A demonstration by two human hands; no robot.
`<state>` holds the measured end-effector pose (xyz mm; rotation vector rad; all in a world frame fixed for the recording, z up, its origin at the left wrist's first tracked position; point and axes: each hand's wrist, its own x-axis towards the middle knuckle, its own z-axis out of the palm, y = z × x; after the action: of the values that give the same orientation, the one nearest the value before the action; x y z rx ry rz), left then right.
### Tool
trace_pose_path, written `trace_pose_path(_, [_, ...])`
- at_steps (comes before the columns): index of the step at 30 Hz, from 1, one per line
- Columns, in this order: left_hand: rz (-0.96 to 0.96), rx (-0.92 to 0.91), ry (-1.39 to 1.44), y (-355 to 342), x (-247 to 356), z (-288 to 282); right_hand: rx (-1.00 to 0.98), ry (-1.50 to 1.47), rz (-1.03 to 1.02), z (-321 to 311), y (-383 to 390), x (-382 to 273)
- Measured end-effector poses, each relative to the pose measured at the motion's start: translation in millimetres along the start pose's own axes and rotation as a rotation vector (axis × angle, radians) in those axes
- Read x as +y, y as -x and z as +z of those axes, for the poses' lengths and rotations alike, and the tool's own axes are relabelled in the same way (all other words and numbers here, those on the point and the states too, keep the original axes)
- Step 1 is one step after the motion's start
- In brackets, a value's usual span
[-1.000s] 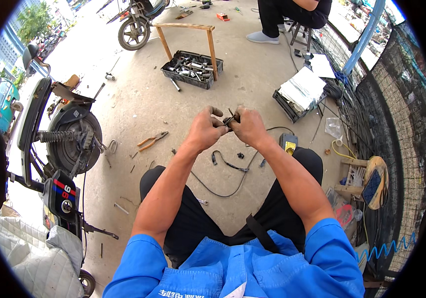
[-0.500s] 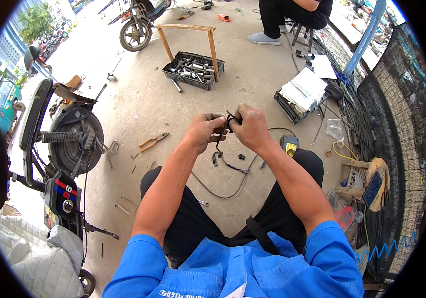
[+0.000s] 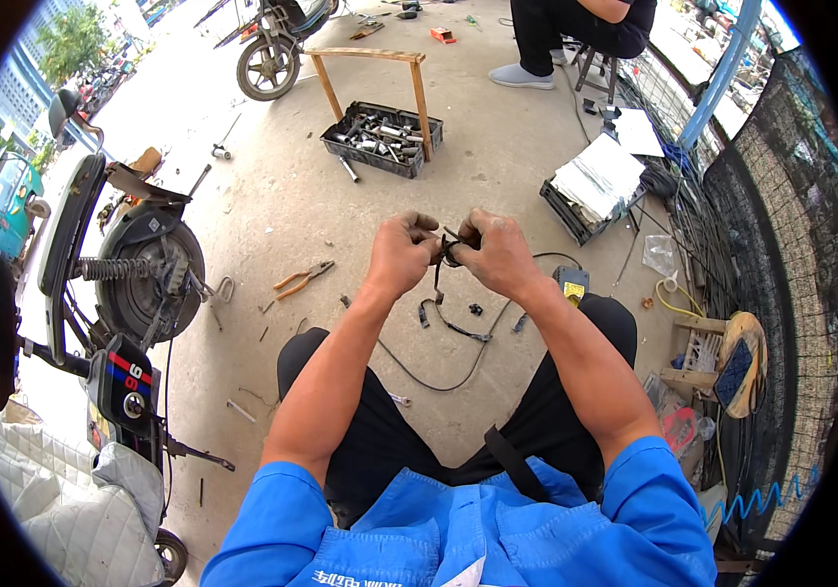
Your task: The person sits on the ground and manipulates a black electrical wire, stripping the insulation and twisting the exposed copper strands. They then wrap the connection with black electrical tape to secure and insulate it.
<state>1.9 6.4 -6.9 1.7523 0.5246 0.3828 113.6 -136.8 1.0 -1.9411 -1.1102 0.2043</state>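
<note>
Between my raised hands is a black cable (image 3: 439,279), bunched into a small loop at the fingertips. My left hand (image 3: 402,252) pinches it from the left, and my right hand (image 3: 490,252) grips the looped part from the right. From there the cable hangs to the concrete, where its thin lead (image 3: 439,388) curves between my knees with small black connectors (image 3: 468,334) on it. It seems to run toward a dark box with a yellow label (image 3: 572,284) by my right knee. The exact shape of the piece at my fingertips is hidden.
Orange-handled pliers (image 3: 304,280) lie left of my hands. Ahead stands a black crate of metal tools (image 3: 380,142) with a wooden handle. A partly dismantled scooter (image 3: 135,284) is at left. Papers on a crate (image 3: 595,176) and a mesh fence (image 3: 781,196) are at right. Another person (image 3: 585,39) sits beyond.
My left hand has shifted slightly, its fingers curling tighter at the cable. The cable below my hands hangs a little differently. My right hand has stayed nearly in place.
</note>
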Motion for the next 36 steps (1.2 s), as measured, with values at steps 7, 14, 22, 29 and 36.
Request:
trace_pose_path(7, [0.304,0.158,-0.273,-0.1,-3.9,2.7,-0.072,-0.131,0.056,-4.5,1.0,-5.1])
trace_pose_path(14, [0.457,0.226,-0.304,0.6,-0.8,2.6,-0.102,-0.165,0.089,-7.9,-1.0,-0.3])
trace_pose_path(22, [0.581,0.229,-0.346,1.4,4.1,0.5,-0.146,-0.166,0.171,-8.9,0.1,-5.6])
trace_pose_path(29, [0.365,0.204,-0.104,1.4,7.4,0.5,-0.156,-0.224,0.153,-6.7,-1.7,-0.1])
trace_pose_path(36, [0.014,0.245,0.208,-3.6,2.3,-5.4,-0.114,-0.291,0.161,-6.7,-2.3,0.0])
